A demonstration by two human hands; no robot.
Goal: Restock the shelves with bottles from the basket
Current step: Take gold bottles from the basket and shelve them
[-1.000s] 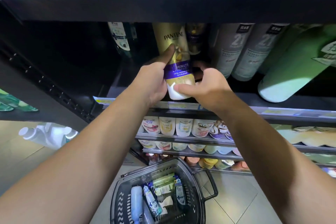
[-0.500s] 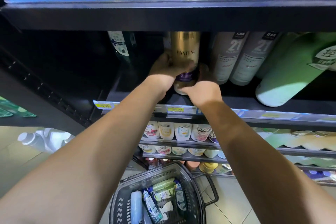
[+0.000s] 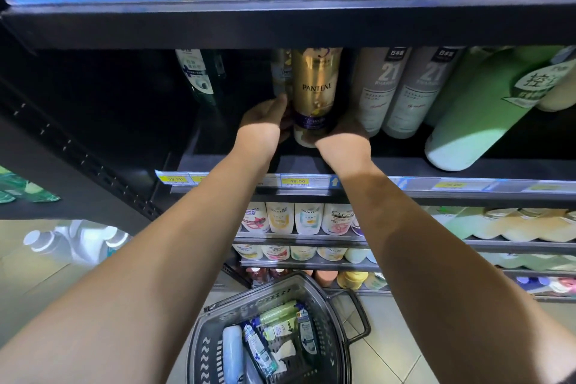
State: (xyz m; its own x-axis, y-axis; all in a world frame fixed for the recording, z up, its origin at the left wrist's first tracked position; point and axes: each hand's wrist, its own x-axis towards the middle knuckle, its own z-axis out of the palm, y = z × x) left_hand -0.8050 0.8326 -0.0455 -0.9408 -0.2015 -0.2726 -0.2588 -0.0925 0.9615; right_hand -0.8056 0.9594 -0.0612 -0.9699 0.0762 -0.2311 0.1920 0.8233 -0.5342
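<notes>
Left hand (image 3: 265,121) and right hand (image 3: 343,137) are sliding the bottle (image 3: 316,93) deeper onto the shelf (image 3: 405,165) than before, fingers (image 3: 281,104) wrapping its base; nudging the grey bottles (image 3: 383,93) at three o'clock is risking toppling them.

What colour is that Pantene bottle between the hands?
The Pantene bottle is gold with a purple band and white base, clearest in the head view.
</notes>
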